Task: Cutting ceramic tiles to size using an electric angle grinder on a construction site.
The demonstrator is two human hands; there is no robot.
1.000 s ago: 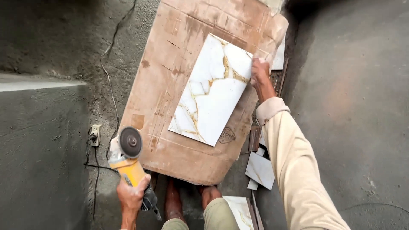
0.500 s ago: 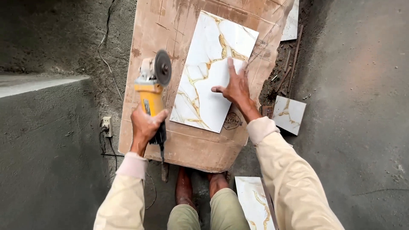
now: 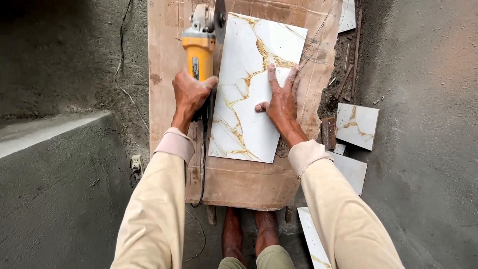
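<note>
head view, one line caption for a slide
Left hand holds angle grinder at marbled tile edge; right hand presses it flat.

Long cream/beige sleeves on both arms, loose fit w/ folded, slightly paler cuffs at wrists. Left hand (image 3: 189, 94) and right hand (image 3: 281, 102) bare, no gloves, no rings. Olive-green trousers at knees; feet bare.
</note>
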